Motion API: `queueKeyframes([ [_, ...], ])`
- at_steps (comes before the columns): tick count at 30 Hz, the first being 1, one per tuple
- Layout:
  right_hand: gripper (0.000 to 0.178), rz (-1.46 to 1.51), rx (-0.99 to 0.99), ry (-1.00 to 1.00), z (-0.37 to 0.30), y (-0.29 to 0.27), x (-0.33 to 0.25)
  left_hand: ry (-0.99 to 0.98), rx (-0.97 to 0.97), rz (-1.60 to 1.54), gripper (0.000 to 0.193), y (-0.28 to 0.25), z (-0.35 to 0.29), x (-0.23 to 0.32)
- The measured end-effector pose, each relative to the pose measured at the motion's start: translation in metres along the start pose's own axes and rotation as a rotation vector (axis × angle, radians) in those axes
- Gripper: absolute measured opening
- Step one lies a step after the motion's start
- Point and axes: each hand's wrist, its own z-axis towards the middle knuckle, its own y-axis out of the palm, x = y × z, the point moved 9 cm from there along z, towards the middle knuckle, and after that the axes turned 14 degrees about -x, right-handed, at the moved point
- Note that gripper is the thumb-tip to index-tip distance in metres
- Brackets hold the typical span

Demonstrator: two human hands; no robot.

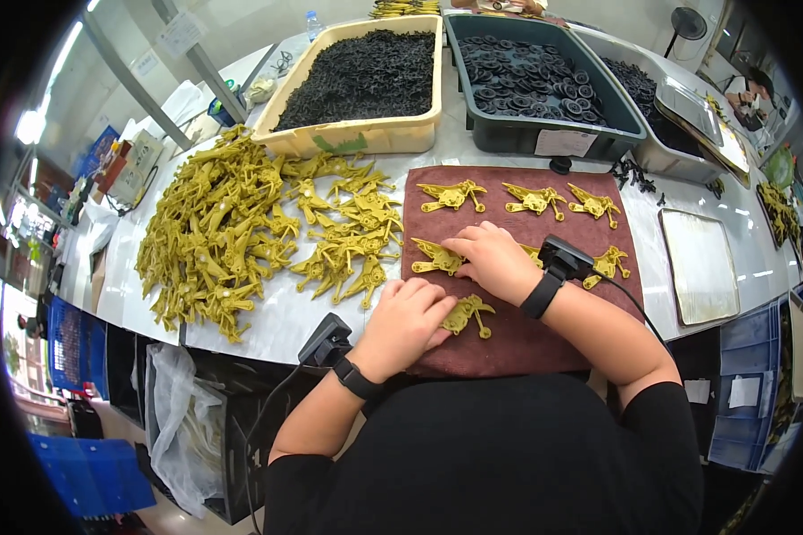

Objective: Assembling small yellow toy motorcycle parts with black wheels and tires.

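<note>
Worker's hands over a maroon mat [526,346], w/ seven yellow plastic pcs in view on it. Left hand [404,323], at the mat's front left: fingers bent and bunched, thumb & forefinger pinching the left end of the lower yellow part [470,314]. That pc lies w/ its long axis approx. left to right, forked end pointing right; its other end is hidden by fingers.

Right hand [495,259], just above: fingers bent, slightly parted, tips touching the second yellow part [433,257], near the mat's left edge. Its narrow tip points left & away, long axis slanting down to the right; can't tell if the fingers grip it. Beyond, a row of three yellow parts [533,199], narrow tips left, forked ends right. Left of mat: a big yellow pile [214,232]. Bkgd: cream tub [393,134] & dark green tub [500,132] of black pcs.
</note>
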Motion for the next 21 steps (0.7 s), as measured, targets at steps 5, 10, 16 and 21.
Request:
queueKeyframes([
  [5,0.044,0.168,0.084,-0.097,-0.006,-0.020,0.012,-0.017,0.001,-0.061,0.043,0.005,0.006,-0.015],
  [10,0.030,0.172,0.127,0.078,-0.048,-0.057,0.066,-0.013,-0.040,-0.183,0.044,0.008,0.001,-0.022],
  [16,0.045,0.007,-0.083,0.157,-0.076,-0.032,0.067,-0.096,-0.042,-0.196,0.047,0.007,-0.007,-0.032],
  [21,0.048,0.018,0.005,0.130,-0.080,-0.038,0.061,-0.033,0.091,-0.167,0.048,-0.016,-0.012,-0.026],
])
